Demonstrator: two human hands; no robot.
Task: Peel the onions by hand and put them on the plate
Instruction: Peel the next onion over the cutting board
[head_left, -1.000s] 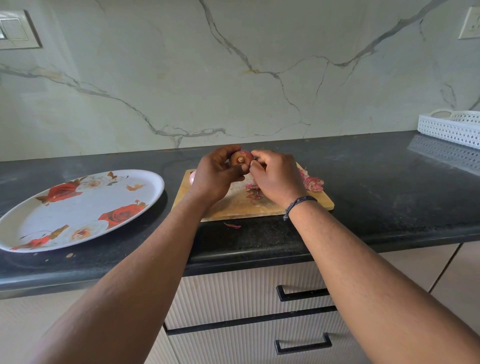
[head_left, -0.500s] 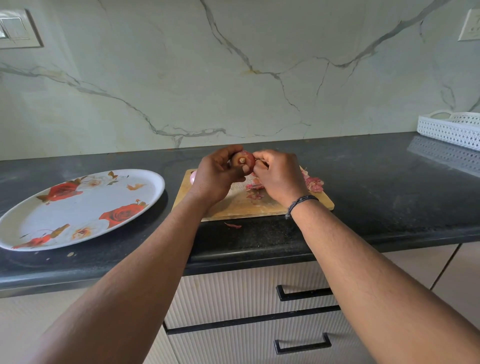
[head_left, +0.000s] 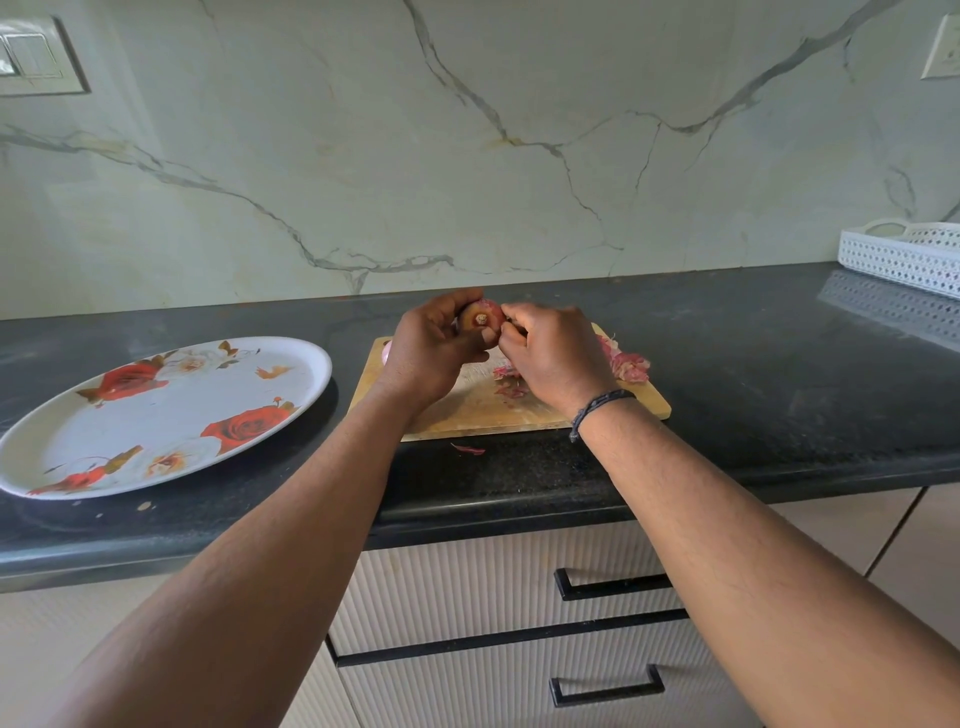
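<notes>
The dark bench (head_left: 727, 374) runs wide under both hands and out past them on each side. Far to the left of the left hand lies the big oval plate (head_left: 62, 447) with red roses painted on it, flat on the bench, with no onion on it. Right under the hands is the wooden cutting board (head_left: 467, 410), lying flat. Far off to the right of the right hand, by the wall, stands a white basket (head_left: 904, 254) with small holes. The left hand (head_left: 431, 353) is curled round a small red onion (head_left: 480, 318) and holds it up just above the far part of the board. The onion's round root end faces back at the person, so its long way runs from the person toward the wall. The right hand (head_left: 556, 353) is touching the onion's right side, with its fingers bent in and pinching at the skin there. A dark band (head_left: 597, 408) goes round the right wrist. Just to the right of the right hand, a pile of pink peels (head_left: 628, 366) sits on the board, and a few more bits lie under that hand. One small red peel (head_left: 470, 449) lies on the bench, just near the board's front edge. A bit of something pink (head_left: 385, 354) peeks out at the left side of the left hand, on the board; I cannot tell what it is.
</notes>
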